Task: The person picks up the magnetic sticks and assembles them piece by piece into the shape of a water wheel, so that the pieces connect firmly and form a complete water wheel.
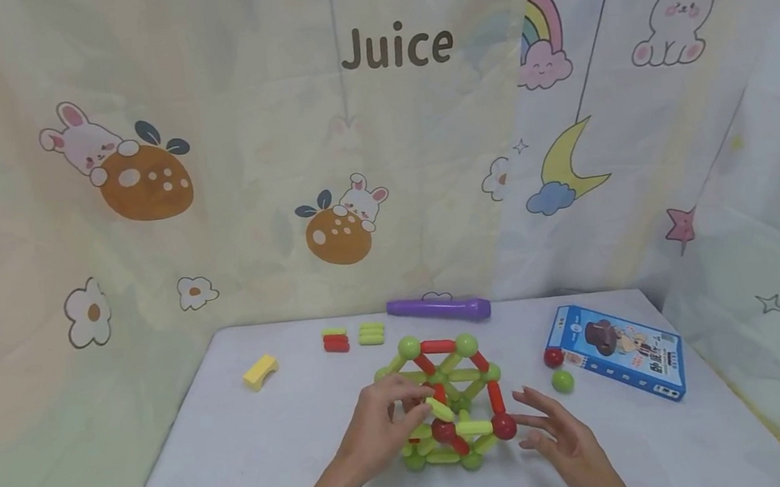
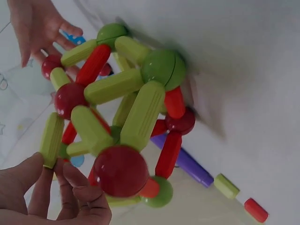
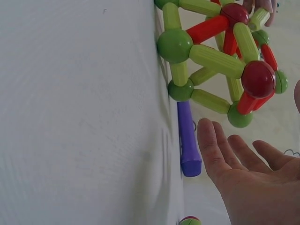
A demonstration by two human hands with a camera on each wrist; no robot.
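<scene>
A frame of magnetic rods and balls (image 1: pixel 474 428), in yellow-green, red and green, stands on the table in front of me. My left hand (image 1: pixel 381 425) is at its near left side and pinches a yellow-green rod (image 2: pixel 51 140) between thumb and fingertips. In the left wrist view the rod's far end is right at a dark red ball (image 2: pixel 70 100) of the frame. My right hand (image 1: pixel 564 441) holds nothing; its fingers (image 3: pixel 213 145) are spread and loosely straight beside the frame's right corner, close to another red ball (image 1: pixel 504 426).
On the white table (image 1: pixel 255 455), a yellow block (image 1: pixel 260 372) lies at the left. Loose red rods (image 1: pixel 336 343) and yellow-green rods (image 1: pixel 372 333) lie behind, near a purple stick (image 1: pixel 438 308). At the right are a blue box (image 1: pixel 619 353), a red ball (image 1: pixel 553 357) and a green ball (image 1: pixel 563 381).
</scene>
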